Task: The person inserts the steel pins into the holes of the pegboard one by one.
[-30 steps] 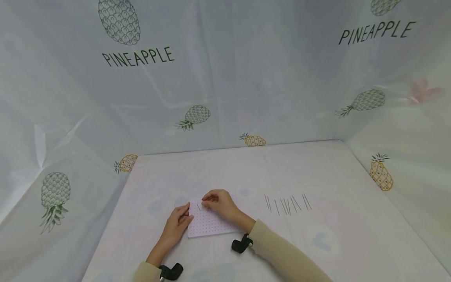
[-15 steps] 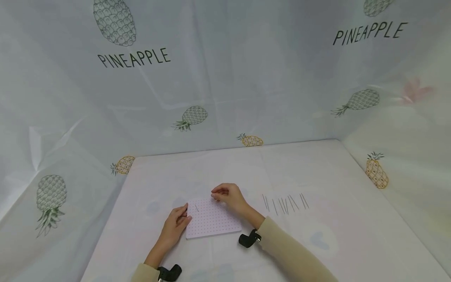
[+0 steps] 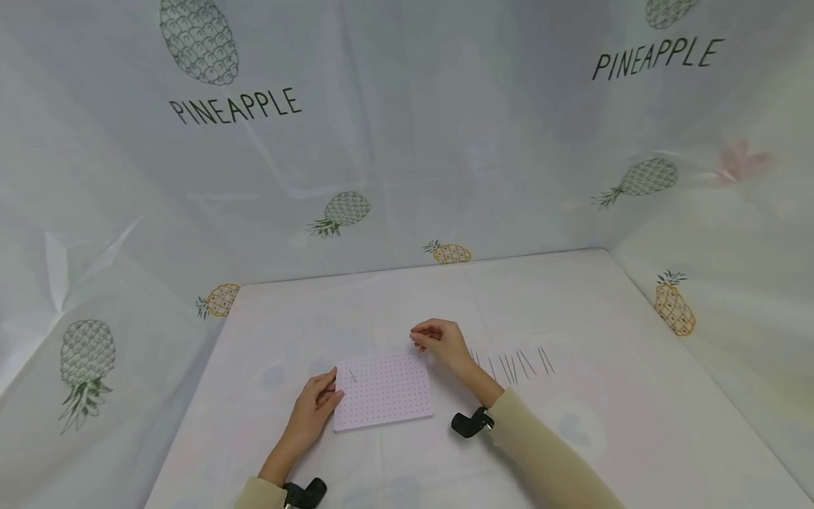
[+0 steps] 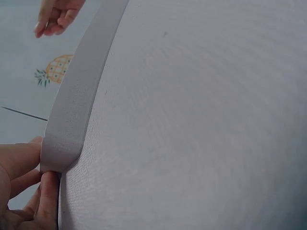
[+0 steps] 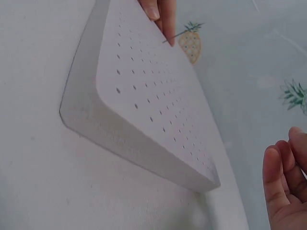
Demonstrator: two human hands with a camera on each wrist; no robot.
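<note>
A white board with rows of small holes (image 3: 384, 392) lies flat on the table, and a thin dark stick (image 3: 352, 376) stands up from its far left part. My left hand (image 3: 309, 408) holds the board's left edge; in the left wrist view its finger and thumb grip around a corner (image 4: 62, 158). Just beyond the far right corner of the board, my right hand (image 3: 446, 345) hovers with loosely bent fingers. Nothing shows between those fingers in the right wrist view, where the stick (image 5: 180, 35) leans near the left hand's fingertips.
Several thin dark sticks (image 3: 514, 367) lie in a loose row right of the board, partly behind the right hand and wrist. A pale cloth covers the table (image 3: 318, 318). Pineapple-printed sheets (image 3: 407, 141) rise at the back and sides.
My right hand has moved right and away from me, from the board's far left part near the stick to past its far right corner. The left hand stays on the left edge.
</note>
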